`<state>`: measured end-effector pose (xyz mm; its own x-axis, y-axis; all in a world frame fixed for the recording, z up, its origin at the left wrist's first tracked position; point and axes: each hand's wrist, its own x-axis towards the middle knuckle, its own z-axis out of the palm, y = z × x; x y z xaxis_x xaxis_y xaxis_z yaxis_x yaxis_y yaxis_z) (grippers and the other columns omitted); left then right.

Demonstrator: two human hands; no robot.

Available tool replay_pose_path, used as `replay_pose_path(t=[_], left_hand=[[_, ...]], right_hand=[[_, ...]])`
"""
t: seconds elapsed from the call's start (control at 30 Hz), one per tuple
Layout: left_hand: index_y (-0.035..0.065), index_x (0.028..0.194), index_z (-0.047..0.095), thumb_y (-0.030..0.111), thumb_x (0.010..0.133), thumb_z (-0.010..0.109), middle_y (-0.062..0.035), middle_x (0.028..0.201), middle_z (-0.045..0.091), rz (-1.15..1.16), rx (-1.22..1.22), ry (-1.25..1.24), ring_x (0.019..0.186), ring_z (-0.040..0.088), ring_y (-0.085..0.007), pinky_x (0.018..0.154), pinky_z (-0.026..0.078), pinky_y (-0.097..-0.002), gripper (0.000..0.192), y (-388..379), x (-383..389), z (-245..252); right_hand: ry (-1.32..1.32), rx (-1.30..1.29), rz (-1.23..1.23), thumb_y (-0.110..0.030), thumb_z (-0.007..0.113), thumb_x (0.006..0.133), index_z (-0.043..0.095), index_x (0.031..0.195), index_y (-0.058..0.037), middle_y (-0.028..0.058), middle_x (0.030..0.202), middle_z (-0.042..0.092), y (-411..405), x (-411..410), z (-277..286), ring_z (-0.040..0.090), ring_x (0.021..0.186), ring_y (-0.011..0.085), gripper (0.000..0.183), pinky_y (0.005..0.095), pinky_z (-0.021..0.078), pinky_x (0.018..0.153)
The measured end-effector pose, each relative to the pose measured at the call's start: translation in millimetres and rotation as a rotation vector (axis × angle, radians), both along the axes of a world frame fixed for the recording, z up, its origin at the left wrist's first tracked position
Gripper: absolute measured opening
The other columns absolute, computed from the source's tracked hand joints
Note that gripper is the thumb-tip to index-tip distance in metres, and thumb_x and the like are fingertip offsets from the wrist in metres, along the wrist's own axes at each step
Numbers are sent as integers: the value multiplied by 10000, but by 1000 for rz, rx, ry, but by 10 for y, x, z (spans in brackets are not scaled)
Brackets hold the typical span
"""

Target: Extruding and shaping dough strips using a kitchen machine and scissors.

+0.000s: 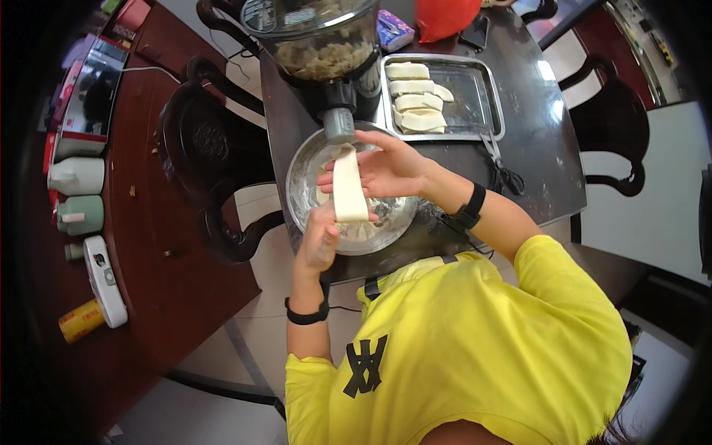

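A pale, flat strip of dough (348, 186) hangs down from the grey outlet (339, 123) of a black noodle machine (317, 92). Palm up, my right hand (392, 169) has its fingers behind the middle of the strip. My left hand (321, 238) supports the strip's folded lower end, with fingertips showing past its right edge. Beneath both hands sits a round metal basin (397, 231) dusted with what looks like flour. A pale piece inside it is partly hidden by my fingers. Crumbly dough (328, 58) shows through the machine's clear chamber.
A metal tray (473, 97) holds several folded dough strips (420, 119). Scissors (503, 172) lie against its near edge. Behind stand a tissue pack (394, 30), a red bag (445, 19) and a phone (474, 32). Carved chairs (208, 139) flank the table (548, 161).
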<state>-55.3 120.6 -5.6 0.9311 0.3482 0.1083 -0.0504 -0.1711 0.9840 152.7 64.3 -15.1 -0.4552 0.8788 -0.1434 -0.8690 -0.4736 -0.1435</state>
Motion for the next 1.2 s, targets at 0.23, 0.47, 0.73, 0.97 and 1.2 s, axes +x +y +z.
replay_pose_path(t=[0.23, 0.47, 0.73, 0.97, 1.2], left_hand=[[-90, 1012, 678, 783, 843, -39, -166, 999, 692, -66, -233, 364, 1014, 617, -220, 1040, 343, -323, 1142, 344, 276, 875], [-80, 1120, 614, 663, 948, 169, -186, 1019, 689, 85, -541, 334, 947, 683, -258, 896, 516, -333, 883, 372, 549, 1199], [-25, 1188, 593, 654, 950, 232, -152, 1080, 674, 76, -807, 288, 999, 657, -231, 908, 498, -342, 806, 327, 374, 597], [56, 1359, 472, 819, 839, 124, -92, 1319, 554, 229, -504, -12, 1208, 521, -239, 1016, 384, -391, 986, -26, 177, 221], [-97, 1051, 649, 881, 768, 86, -195, 977, 695, -77, 61, 0, 968, 661, -273, 936, 461, -377, 1163, 101, 139, 1058]], right_hand=[[-648, 500, -165, -475, 636, 866, 376, 1390, 34, 133, 1290, 547, -171, 74, 97, 544, 1163, 196, 775, 315, 413, 1003], [-1338, 645, -143, -279, 729, 836, 489, 1316, 19, 142, 1283, 554, -358, 0, 318, 513, 1207, 199, 614, 326, 351, 1068], [-1065, 597, 155, -282, 561, 966, 630, 1158, -24, 76, 1011, 700, -439, -262, 394, 647, 974, 136, 329, 284, 485, 874], [-495, 323, -83, -271, 529, 958, 451, 1321, 63, 178, 1280, 572, -214, -135, 1138, 564, 1186, 258, 499, 367, 439, 1017], [-218, 194, -191, -231, 550, 933, 345, 1324, 182, 288, 1358, 444, 34, -12, 1396, 475, 1272, 318, 605, 413, 363, 1108]])
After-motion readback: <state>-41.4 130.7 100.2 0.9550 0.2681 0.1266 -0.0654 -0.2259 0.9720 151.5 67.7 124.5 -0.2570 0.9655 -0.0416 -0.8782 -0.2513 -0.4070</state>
